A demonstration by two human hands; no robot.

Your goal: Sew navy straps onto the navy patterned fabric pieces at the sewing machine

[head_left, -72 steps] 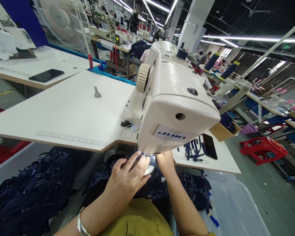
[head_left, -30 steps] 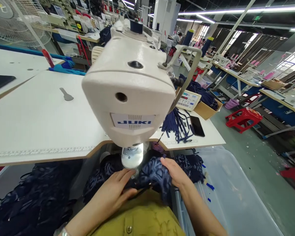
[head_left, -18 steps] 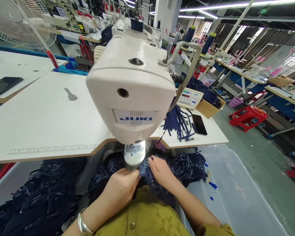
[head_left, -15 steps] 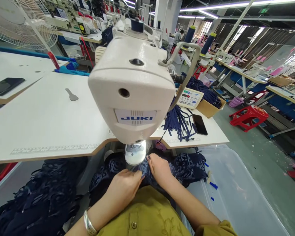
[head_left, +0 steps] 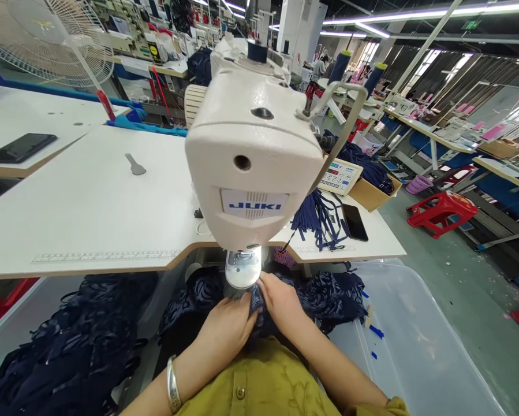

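A cream JUKI sewing machine [head_left: 253,150] rises over the white table [head_left: 81,202], and its head hides the needle. Just below its lit foot, my left hand [head_left: 228,323] and my right hand [head_left: 280,303] sit close together. Both are closed on a piece of navy patterned fabric [head_left: 259,312], pinching it right under the machine's foot. More of the same navy fabric [head_left: 328,294] spreads to the right of my hands over my lap.
A heap of navy fabric [head_left: 64,352] fills the bin at lower left. A clear plastic tub [head_left: 415,352] stands at the right. Navy straps [head_left: 317,216], a phone [head_left: 354,222] and a control panel [head_left: 339,175] lie on the table. A fan [head_left: 47,34] stands far left.
My hands have drawn closer together and slid the navy fabric up under the machine's foot. Earlier they lay flatter and lower on the fabric. The view has shifted slightly.
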